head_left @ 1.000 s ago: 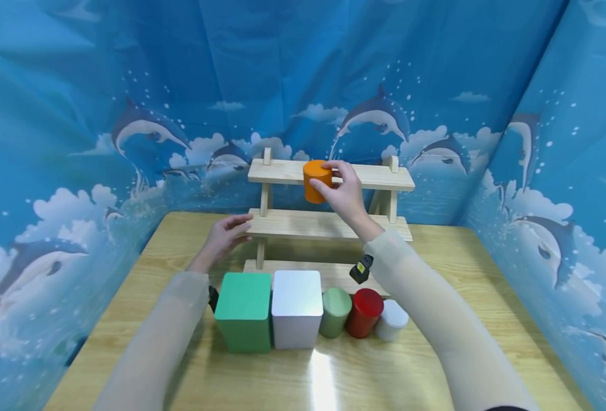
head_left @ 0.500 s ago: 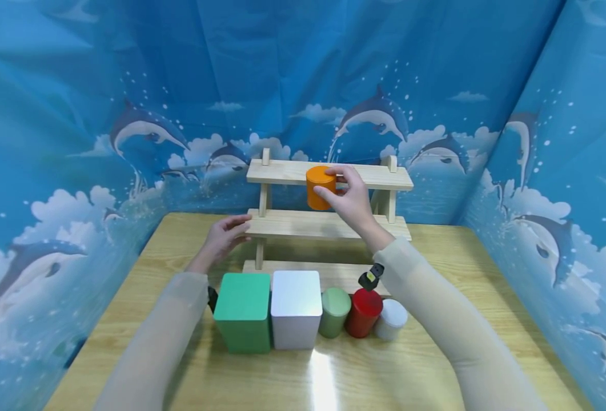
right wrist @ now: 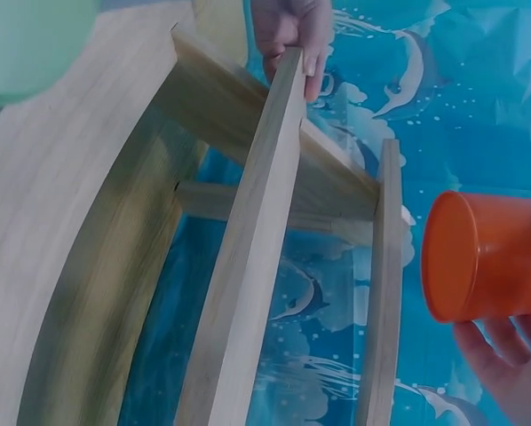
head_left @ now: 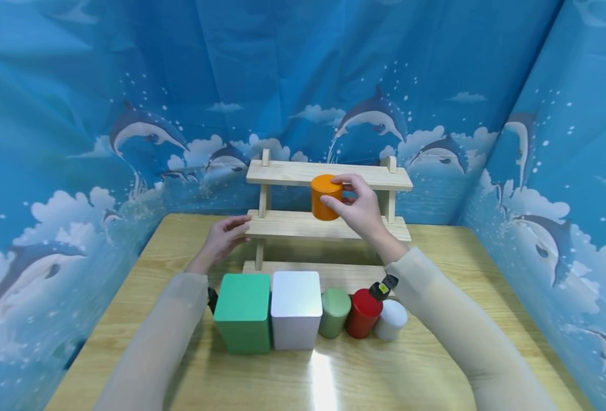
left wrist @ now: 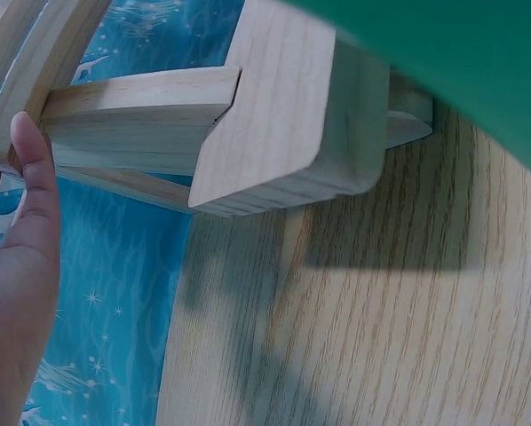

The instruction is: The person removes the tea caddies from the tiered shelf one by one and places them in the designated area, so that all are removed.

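In the head view my right hand point(head_left: 360, 210) pinches an orange cylindrical canister point(head_left: 325, 200) by its side, thumb and fingers on opposite sides. The canister point(right wrist: 492, 257) is held clear of the boards in the right wrist view. My left hand point(head_left: 223, 242) grips the left end of the middle board of a three-step wooden shelf point(head_left: 282, 224). Seen from the left wrist, the thumb point(left wrist: 36, 173) lies against the end of a board. From the right wrist, the left hand's fingers point(right wrist: 292, 35) close about that board's end.
A row stands on the wooden table point(head_left: 385, 377) before the shelf: a green box point(head_left: 243, 314), a white box point(head_left: 296, 311), a light green canister point(head_left: 335, 313), a red canister point(head_left: 363, 315) and a white canister point(head_left: 390, 321). A blue dolphin-print curtain point(head_left: 282, 85) surrounds the table.
My right hand has brought the orange canister down and slightly right, from in front of the top board toward the middle board. The left hand keeps its place on the shelf.
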Tool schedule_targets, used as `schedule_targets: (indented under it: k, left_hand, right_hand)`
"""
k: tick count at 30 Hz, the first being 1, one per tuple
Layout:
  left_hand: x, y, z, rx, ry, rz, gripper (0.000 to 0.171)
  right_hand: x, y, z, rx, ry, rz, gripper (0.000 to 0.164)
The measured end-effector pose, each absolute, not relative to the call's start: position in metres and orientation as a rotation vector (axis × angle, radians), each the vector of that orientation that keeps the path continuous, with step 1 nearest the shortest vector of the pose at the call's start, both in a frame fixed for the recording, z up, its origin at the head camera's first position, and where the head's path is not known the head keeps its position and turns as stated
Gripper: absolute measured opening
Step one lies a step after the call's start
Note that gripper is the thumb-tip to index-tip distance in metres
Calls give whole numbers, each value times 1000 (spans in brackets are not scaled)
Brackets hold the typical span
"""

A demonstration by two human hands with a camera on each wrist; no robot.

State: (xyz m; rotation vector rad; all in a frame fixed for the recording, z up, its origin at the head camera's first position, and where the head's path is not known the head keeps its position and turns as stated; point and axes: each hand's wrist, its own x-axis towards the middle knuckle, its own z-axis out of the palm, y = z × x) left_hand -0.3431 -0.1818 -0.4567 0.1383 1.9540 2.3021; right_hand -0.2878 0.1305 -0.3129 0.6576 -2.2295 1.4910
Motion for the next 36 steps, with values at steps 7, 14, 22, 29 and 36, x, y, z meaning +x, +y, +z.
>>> schedule_targets:
  k: [7,14,22,29,36]
  left_hand:
    - [-343,-182,-459,128,1961,2302,47]
    - [-343,-182,-458,155,1969,2300,44]
    - [-342,-181,-457,195,1894,2361,44]
    - [-342,-180,-457,192,1875,2360,45]
    - [-341,-182,-454,170,1911,2316,45]
  right_hand:
    - [-264,130,-297,643,-2237,1501,35]
    - [-256,140,-300,663,-2211,1498,34]
    - [-248,151,-305,657,-2190,1501,34]
    - [-239,162,-310,599,-2201,1478,34]
    - [-233,173,-317,562,-2205,1481,35]
